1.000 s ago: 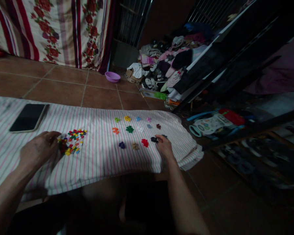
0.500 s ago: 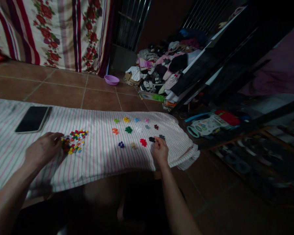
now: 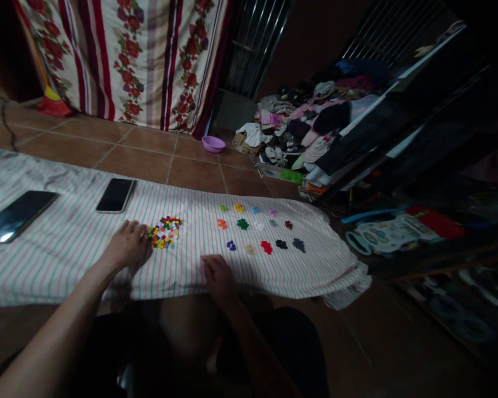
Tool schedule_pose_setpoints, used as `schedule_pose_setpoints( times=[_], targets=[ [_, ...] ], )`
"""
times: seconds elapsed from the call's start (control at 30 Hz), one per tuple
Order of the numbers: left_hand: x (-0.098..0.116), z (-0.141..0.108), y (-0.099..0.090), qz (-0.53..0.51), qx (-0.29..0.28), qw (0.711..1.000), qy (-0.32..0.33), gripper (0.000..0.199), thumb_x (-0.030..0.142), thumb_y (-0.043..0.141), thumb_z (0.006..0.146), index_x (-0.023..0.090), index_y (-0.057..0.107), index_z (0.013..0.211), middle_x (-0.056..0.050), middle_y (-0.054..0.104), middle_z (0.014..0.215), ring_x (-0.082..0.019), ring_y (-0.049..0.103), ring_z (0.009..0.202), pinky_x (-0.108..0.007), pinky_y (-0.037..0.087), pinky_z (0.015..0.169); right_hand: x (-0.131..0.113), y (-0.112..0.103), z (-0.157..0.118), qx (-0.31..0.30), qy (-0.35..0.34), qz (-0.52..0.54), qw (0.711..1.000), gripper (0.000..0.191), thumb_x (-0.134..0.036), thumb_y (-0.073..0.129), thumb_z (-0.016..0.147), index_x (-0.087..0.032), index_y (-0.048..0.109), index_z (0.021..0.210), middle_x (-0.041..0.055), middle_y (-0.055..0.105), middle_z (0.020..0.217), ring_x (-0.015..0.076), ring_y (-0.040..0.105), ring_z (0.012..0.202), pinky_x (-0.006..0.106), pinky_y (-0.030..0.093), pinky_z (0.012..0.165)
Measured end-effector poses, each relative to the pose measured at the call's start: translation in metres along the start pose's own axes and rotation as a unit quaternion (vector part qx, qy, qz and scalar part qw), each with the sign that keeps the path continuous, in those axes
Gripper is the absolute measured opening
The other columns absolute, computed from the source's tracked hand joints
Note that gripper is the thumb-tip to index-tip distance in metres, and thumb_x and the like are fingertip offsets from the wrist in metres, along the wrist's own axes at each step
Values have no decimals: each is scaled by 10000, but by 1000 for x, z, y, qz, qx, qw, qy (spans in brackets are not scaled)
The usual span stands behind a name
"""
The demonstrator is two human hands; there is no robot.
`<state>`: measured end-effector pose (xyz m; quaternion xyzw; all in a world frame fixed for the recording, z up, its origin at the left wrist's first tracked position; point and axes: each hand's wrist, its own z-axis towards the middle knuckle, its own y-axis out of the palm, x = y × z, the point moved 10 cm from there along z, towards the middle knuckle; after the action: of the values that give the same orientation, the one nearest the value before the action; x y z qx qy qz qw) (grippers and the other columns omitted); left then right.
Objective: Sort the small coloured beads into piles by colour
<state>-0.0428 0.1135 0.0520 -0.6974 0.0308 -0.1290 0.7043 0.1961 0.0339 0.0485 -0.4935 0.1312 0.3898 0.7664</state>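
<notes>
Brown floor tiles [image 3: 145,142] with pale joints extend behind your work surface to a hanging curtain [image 3: 128,66] of soft folds, striped and printed with red flowers; a smooth, round purple bowl [image 3: 213,145] and a rumpled heap of clothes [image 3: 311,116] lie beyond. Before you, a thin striped cloth [image 3: 182,276], wrinkled at its far left and bunched at its right end, covers a long surface. Two flat, glossy slabs rest on it at left: a phone [image 3: 115,195] with rounded corners and a larger dark-screened device [image 3: 19,216]. Small, hard-looking pieces form a loose mixed pile [image 3: 165,232] just beside your left hand; well to its right, single-colour clusters [image 3: 266,247] stand in three rough rows, four at the back, five in the middle and five in front. Your left forearm slants inward, left hand [image 3: 128,240] palm down, fingers bent and close together, tips at the pile's left edge; whether they pinch a piece cannot be told. Your right hand [image 3: 219,276] is over the cloth's near edge, between pile and clusters, fingers loosely curled, their grip too dark to tell
</notes>
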Motion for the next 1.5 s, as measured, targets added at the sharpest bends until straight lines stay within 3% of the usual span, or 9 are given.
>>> schedule_pose_setpoints(
  times=[0.1,0.17,0.3,0.47,0.97,1.2,1.37,1.5],
  targets=[
    [-11,-9,12,-20,-32,997,-67,502,389,365,885,141,532,1288,-170,482,1431,-320,380,1373,-514,346,1075,-3,20,26,-14,8,14,1000,278,-197,469,893,-207,676,1077,79,664,983,196,638,902,325,543,791],
    [-7,-13,22,-34,-66,995,-65,661,489,360,880,83,416,1398,-213,344,1518,-352,269,1432,-565,281,1102,-3,31,45,-21,21,24,999,286,-183,478,875,-195,683,1074,75,658,979,186,633,870,313,536,783],
    [1,-13,31,-32,-84,994,-58,885,639,358,837,42,254,1482,-223,252,1553,-351,169,1467,-579,179,1143,-1,55,73,-21,43,33,998,289,-154,509,832,-183,700,1047,58,645,936,158,612,772,281,523,757],
    [3,-8,36,-7,-90,994,-53,943,688,320,832,35,186,1500,-200,183,1575,-329,128,1479,-559,140,1164,4,78,77,-26,65,1,998,257,-162,542,830,-203,714,1017,43,646,931,151,611,761,270,506,770],
    [10,2,38,-1,-59,998,-37,916,658,397,832,80,190,1511,-215,169,1579,-372,134,1470,-575,179,1144,-11,69,77,-9,51,-5,999,80,-187,574,819,-219,642,846,20,657,865,148,593,726,272,484,734],
    [11,4,39,-15,-22,999,-19,885,653,354,853,77,198,1506,-205,215,1568,-343,171,1468,-597,171,1143,10,64,73,8,151,49,987,93,-264,534,779,-219,595,833,-21,609,708,148,587,652,257,466,654],
    [17,6,39,-10,-36,999,-28,838,629,296,887,75,189,1507,-186,187,1579,-320,143,1477,-586,155,1155,14,63,71,16,169,73,983,126,-280,509,761,-220,584,843,-24,583,671,155,583,642,254,457,620],
    [27,8,27,-5,-1,1000,-31,761,572,265,920,79,234,1498,-197,217,1570,-337,167,1469,-568,180,1150,16,62,68,17,179,95,979,162,-276,490,766,-219,592,878,-19,600,683,151,587,627,247,459,597]
  ],
)
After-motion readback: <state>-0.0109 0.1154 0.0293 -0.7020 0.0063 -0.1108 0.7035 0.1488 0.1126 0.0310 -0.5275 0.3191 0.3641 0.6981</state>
